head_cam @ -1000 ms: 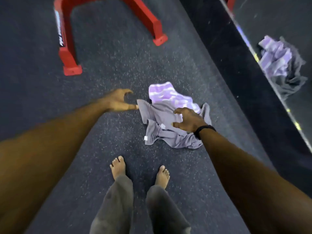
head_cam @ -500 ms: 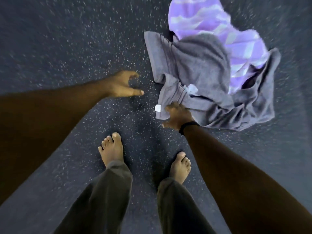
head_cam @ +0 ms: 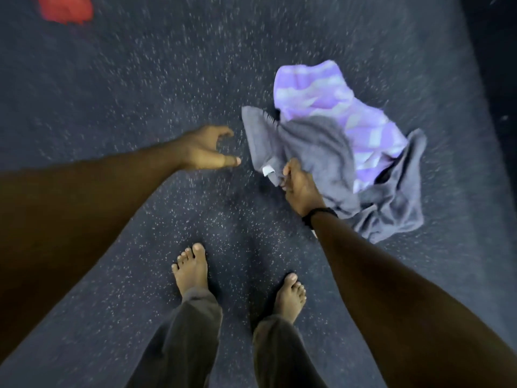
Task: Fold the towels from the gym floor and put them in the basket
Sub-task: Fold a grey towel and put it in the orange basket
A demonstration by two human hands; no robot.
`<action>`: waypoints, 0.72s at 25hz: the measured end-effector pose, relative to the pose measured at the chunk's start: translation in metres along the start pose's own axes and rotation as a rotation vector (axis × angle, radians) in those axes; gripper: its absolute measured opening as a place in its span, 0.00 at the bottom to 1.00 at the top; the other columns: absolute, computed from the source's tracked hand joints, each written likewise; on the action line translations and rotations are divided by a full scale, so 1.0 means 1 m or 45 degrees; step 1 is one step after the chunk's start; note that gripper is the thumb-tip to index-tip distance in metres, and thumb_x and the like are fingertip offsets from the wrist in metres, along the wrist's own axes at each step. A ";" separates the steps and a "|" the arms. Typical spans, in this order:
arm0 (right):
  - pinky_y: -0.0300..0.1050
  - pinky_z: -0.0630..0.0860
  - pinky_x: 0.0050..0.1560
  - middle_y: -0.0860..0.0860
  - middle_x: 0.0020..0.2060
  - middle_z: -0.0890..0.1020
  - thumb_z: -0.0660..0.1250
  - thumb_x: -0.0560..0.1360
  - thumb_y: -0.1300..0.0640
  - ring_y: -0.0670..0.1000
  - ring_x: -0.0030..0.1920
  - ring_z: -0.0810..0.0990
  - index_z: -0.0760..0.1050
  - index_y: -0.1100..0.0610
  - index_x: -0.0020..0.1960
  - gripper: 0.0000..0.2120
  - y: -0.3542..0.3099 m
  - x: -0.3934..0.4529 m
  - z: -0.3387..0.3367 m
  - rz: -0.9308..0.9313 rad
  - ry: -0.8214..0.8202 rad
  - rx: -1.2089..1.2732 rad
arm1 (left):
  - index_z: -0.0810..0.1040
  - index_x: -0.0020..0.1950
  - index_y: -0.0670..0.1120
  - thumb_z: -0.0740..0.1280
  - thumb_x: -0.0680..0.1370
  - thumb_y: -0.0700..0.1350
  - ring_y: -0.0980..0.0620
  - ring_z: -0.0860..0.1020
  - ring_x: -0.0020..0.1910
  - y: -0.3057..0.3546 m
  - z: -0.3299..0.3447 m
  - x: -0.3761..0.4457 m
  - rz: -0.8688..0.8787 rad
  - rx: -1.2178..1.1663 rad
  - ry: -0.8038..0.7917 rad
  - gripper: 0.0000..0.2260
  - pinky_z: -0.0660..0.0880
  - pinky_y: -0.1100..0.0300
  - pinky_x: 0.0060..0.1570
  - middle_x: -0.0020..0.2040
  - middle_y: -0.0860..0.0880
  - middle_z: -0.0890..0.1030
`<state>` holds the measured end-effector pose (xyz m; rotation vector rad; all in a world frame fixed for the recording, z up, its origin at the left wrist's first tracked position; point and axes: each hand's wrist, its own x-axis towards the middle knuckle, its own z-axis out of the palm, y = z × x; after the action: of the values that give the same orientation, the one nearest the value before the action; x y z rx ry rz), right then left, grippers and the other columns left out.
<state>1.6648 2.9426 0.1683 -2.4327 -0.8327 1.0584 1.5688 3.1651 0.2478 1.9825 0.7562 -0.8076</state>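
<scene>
Head view, only one. Grey towel [head_cam: 321, 152] lies crumpled on the gym floor [head_cam: 140, 93], right of frame centre, partly draped over a purple striped towel [head_cam: 330, 99] that pokes out toward the upper right. Both unfolded. No basket in frame.

Right hand [head_cam: 299, 186] sits at the grey towel's lower-left edge, fingers curled into the cloth, gripping a bunch of it just beside the small white tag [head_cam: 268, 170]. Black band [head_cam: 319, 214] on that wrist.

Left hand [head_cam: 207, 149] hovers left of the towel, close to its left corner but not touching; fingers loosely curved and spread, thumb out, holding nothing.

Key relation: the grey towel's free left edge runs roughly top to bottom in the frame, just right of the left hand, so that hand looks the nearer one for the upper-left corner [head_cam: 249, 113]. Rest of the towel trails off to the lower right, bunched.

Judgement: pickup step, folding not begun. Lifting may drag the purple towel along, since the grey one overlaps it.

Bare feet [head_cam: 193, 270] at bottom centre, blurred red object [head_cam: 65, 8] upper left.
</scene>
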 end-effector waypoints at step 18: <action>0.44 0.73 0.52 0.48 0.48 0.84 0.56 0.79 0.43 0.50 0.53 0.80 0.80 0.46 0.49 0.15 -0.469 -0.233 -0.604 -0.555 0.529 -0.072 | 0.68 0.73 0.47 0.73 0.72 0.55 0.47 0.71 0.68 0.277 -0.397 -0.491 0.363 -0.023 0.937 0.32 0.63 0.58 0.68 0.70 0.44 0.72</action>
<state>1.8157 3.0970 0.9385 -2.2433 -1.1739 0.3602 1.5786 3.2783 0.9280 2.3105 0.8433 0.1233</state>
